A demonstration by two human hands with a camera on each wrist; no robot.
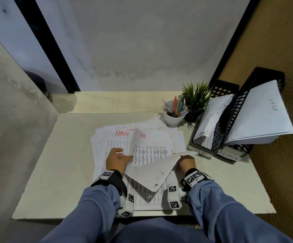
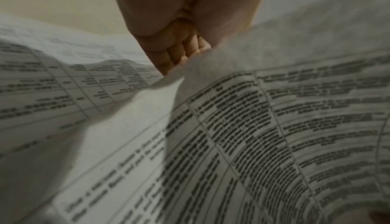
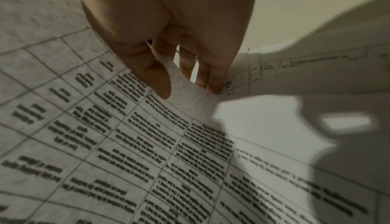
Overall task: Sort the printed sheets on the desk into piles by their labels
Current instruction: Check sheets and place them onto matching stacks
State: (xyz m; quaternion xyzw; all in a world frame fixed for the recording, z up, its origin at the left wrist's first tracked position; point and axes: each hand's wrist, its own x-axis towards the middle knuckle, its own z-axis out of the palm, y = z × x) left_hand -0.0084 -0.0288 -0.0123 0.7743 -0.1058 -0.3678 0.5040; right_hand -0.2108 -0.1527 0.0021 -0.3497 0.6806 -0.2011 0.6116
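A loose pile of printed sheets (image 1: 103, 148) lies in the middle of the desk (image 1: 54, 172). Its top sheet (image 1: 151, 149) is marked HR in red, and the one under it (image 1: 119, 135) is marked ADMIN. My left hand (image 1: 119, 158) grips the HR sheet's left edge, which curls upward; the curled fingers (image 2: 179, 52) close on the paper (image 2: 274, 127). My right hand (image 1: 186, 162) pinches the sheet's near right corner, folded over with its blank back showing. Thumb and fingers (image 3: 160, 80) hold that paper (image 3: 126, 144).
At the right stand two black mesh trays, one labelled HR (image 1: 201, 152) and one labelled ADMIN (image 1: 229, 156), each holding sheets. A white cup of pens (image 1: 173, 116) and a small plant (image 1: 196, 97) sit behind the pile. Walls close in on both sides.
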